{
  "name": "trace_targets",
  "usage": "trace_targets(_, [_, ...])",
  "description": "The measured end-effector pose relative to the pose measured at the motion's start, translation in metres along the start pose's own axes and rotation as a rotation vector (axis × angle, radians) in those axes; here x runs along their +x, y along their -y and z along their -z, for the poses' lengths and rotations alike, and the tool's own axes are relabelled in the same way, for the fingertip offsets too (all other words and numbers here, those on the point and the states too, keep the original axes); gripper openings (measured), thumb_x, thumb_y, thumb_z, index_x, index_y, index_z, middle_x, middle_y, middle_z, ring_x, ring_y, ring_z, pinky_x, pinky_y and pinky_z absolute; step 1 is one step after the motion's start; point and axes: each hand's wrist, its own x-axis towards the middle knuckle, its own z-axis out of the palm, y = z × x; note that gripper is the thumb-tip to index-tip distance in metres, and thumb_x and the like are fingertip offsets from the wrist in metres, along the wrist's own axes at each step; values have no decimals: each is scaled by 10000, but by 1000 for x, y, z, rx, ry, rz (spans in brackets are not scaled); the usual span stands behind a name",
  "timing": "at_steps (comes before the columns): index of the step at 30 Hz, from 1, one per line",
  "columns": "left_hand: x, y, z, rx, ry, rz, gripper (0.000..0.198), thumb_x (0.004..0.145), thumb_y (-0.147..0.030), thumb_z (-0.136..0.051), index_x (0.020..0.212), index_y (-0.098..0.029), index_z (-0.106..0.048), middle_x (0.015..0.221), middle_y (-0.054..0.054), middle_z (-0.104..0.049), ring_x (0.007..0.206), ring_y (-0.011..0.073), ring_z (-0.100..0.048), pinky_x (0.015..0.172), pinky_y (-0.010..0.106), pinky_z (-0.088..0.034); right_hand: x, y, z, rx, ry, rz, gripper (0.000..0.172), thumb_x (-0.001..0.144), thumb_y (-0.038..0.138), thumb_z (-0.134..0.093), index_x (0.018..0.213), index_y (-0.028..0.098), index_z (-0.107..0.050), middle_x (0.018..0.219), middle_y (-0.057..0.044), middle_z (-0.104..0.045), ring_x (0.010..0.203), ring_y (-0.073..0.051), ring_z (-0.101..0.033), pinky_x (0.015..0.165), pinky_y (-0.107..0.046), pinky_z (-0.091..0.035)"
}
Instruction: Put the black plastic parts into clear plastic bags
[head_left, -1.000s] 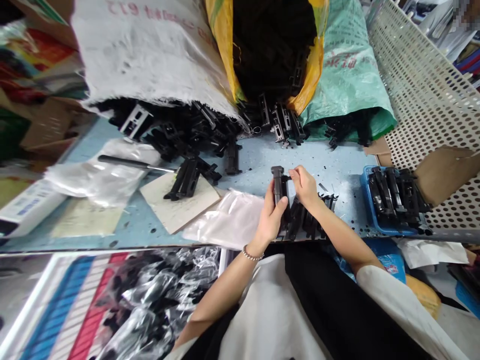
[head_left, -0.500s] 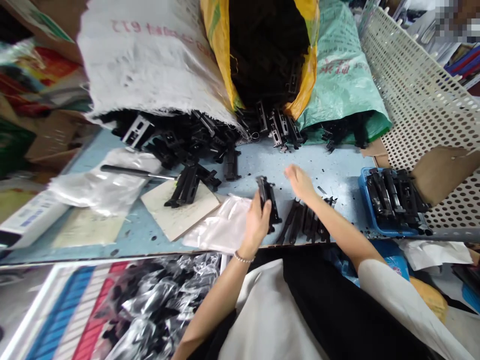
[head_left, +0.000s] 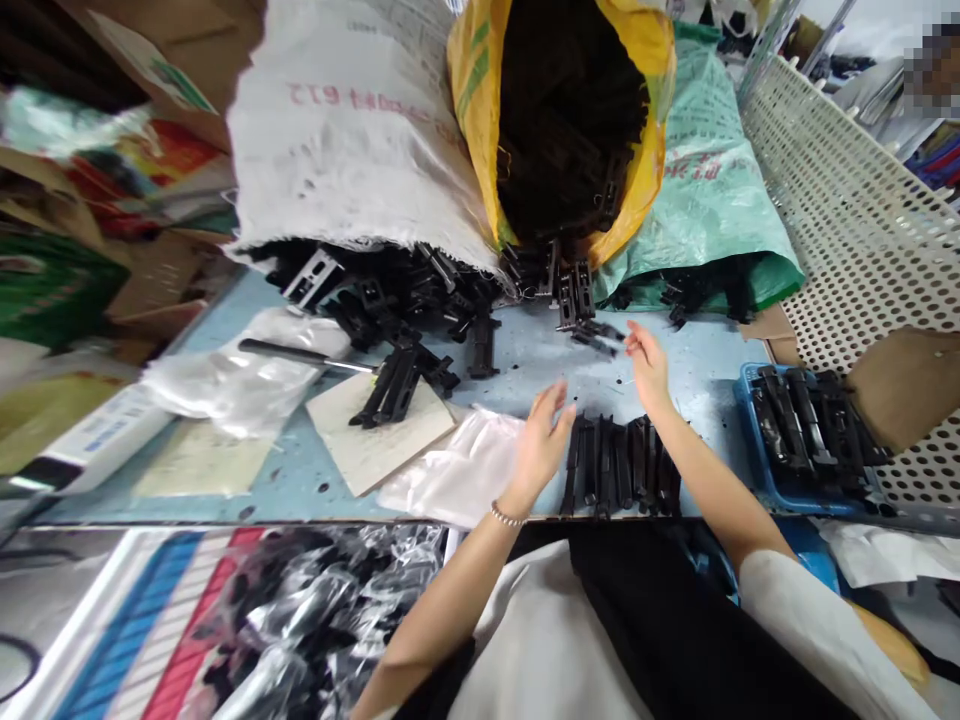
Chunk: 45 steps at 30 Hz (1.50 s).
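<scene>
My left hand [head_left: 546, 435] is open and empty, its fingers spread above the front of the table. Just to its right lies a row of long black slotted parts [head_left: 622, 465], side by side near the table edge. Farther back, the fingertips of my right hand [head_left: 649, 368] pinch the end of a black slotted part [head_left: 598, 336], which looks blurred. Behind that part, more black slotted parts [head_left: 576, 292] spill from the mouth of a yellow sack [head_left: 474, 90].
A white sack [head_left: 352, 150] and a green sack [head_left: 709, 200] spill black parts too. A blue basket [head_left: 750, 440] of black parts stands at right, by a perforated panel [head_left: 847, 200]. At left lie a tile [head_left: 337, 430], a black-handled tool [head_left: 289, 352] and plastic bags [head_left: 457, 465].
The black part has left my left hand, which is now open, and the front row holds more parts. My right hand has reached the spilled parts and pinches one. The view has shifted.
</scene>
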Motion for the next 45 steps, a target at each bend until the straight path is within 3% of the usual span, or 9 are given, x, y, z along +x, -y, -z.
trace_targets(4, [49,-5,-23,109,-8,-106,660,910,-376,-666,1505,-194,-444,1516,193,-457,1430,337,-444,1189,536,-385,-39,1,11,-133,207,-21,410,962,180,-436,1282,225,-690,1139,-105,-682,1114,-230,-650,1047,-449,-494])
trace_targets(10, [73,9,-38,514,280,-189,674,767,-148,-752,1409,-214,-558,1565,175,-405,1452,421,-370,1180,634,-354,-32,0,27,-210,406,-175,292,961,289,-577,1189,190,-729,1203,-127,-732,1096,-237,-689,993,-407,-528])
trace_targets(16, [73,11,-35,28,36,10,630,823,-150,-670,1430,-179,-506,1486,184,-438,1350,282,-522,1147,456,-452,-27,22,31,-314,481,-268,246,951,222,-544,1078,151,-742,946,-81,-758,859,-228,-697,844,-363,-538])
trace_targets(20, [65,-9,-30,-530,-44,345,592,844,-420,-743,1344,-246,-478,1271,100,-609,1087,179,-663,919,326,-561,-48,58,26,-259,342,-49,274,976,223,-501,1157,177,-702,1053,-88,-731,946,-233,-678,877,-373,-527])
trace_targets(23, [48,-34,-19,-766,-27,331,532,789,-539,-782,1154,-248,-528,966,1,-669,792,120,-677,717,232,-559,-71,90,27,-141,346,266,268,1045,306,-456,1188,218,-664,1085,-82,-709,1001,-223,-655,917,-376,-523])
trace_targets(30, [-22,-76,6,-707,200,368,572,861,-635,-677,1256,-237,-561,743,-5,-658,614,185,-676,533,289,-557,-69,103,30,-333,193,545,324,1041,513,-460,984,221,-590,935,-100,-628,893,-268,-565,804,-415,-488])
trace_targets(36, [-41,-72,13,-592,-25,265,504,884,-532,-703,1285,-255,-575,1032,14,-707,895,170,-704,779,273,-588,-107,106,13,-75,358,227,441,1109,477,-229,851,239,-496,742,-2,-527,710,-185,-531,693,-320,-436])
trace_targets(41, [-42,-67,22,-586,-38,406,417,902,-611,-618,1013,-210,-594,718,-7,-660,661,172,-675,607,277,-543,-167,104,8,-231,370,630,388,1065,495,-415,855,215,-583,806,-48,-593,743,-208,-518,703,-352,-414])
trace_targets(45, [-49,-52,18,-557,24,441,456,915,-647,-563,962,-194,-600,715,7,-663,654,171,-668,590,278,-531,-194,93,18,-351,305,587,326,1067,319,-427,811,217,-600,766,-49,-595,716,-199,-528,685,-343,-435])
